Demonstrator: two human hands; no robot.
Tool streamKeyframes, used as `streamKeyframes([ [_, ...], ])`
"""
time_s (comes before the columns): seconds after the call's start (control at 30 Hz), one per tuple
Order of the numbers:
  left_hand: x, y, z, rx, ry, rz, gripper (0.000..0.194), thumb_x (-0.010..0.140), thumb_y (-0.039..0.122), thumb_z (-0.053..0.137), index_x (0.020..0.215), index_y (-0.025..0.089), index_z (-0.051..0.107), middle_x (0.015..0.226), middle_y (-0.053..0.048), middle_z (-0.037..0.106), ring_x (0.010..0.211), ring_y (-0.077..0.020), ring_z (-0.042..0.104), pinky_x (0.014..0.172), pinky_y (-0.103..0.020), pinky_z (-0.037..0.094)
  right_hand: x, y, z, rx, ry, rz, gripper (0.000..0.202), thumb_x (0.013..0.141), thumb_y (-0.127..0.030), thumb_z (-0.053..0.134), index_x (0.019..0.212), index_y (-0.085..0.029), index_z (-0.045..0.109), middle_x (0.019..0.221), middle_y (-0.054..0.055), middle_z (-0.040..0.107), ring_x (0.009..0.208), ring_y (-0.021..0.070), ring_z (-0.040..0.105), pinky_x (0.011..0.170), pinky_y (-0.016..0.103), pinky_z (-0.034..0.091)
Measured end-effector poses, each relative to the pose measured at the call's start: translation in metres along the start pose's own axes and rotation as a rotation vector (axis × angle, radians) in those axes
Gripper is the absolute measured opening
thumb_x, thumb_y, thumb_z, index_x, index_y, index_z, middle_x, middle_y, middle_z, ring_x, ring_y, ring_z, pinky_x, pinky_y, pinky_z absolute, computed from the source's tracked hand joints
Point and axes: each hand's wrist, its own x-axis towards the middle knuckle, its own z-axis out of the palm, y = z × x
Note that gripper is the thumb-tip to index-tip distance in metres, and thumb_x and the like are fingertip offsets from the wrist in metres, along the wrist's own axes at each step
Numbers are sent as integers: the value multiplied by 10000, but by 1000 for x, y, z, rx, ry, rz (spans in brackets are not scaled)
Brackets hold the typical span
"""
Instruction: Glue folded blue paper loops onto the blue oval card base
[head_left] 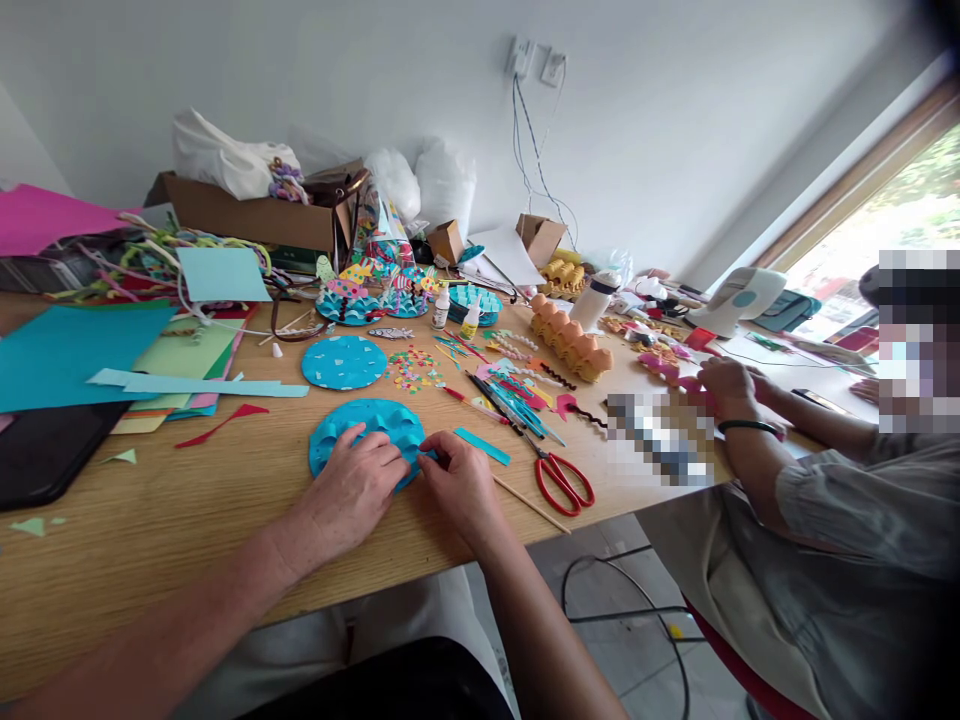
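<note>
A round blue disc (319, 440) lies on the table in front of me, with wavy blue paper strips (384, 418) standing up from it. My left hand (361, 472) is over the disc, its fingers bent and pressed around the near strip. At the disc's right edge, my right hand (461, 480) pinches the end of that strip between thumb and fingers. The fingertips of both hands are close together and partly hide the paper. A flat blue strip (484, 446) lies just beyond my right hand. Behind the disc is another blue disc (343, 362) with pale flecks.
Red-handled scissors (564, 484) and a wooden stick (531, 503) lie to the right. Glue bottles (470, 320), paper dots (415, 370) and an orange egg carton (571, 340) stand or lie farther back. Coloured paper (82, 345) covers the left. A co-worker's hands (731, 390) work at right.
</note>
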Motion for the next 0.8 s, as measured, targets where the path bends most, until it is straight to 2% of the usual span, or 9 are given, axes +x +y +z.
streamKeyframes([
  [0.23, 0, 1, -1, 6, -23, -6, 226, 764, 39, 466, 830, 199, 610, 840, -38, 653, 924, -244, 538, 931, -492, 312, -1, 2, 1, 10, 2, 12, 153, 731, -144, 568, 830, -194, 674, 648, -11, 623, 611, 131, 544, 562, 219, 355],
  [0.8, 0, 0, 3, 29, -23, -29, 193, 767, 66, 506, 806, 210, 629, 839, -16, 661, 933, -242, 544, 940, -503, 309, -2, 1, 2, 51, -8, -7, 146, 720, -125, 566, 791, -204, 665, 634, -34, 576, 596, 113, 499, 579, 212, 335],
])
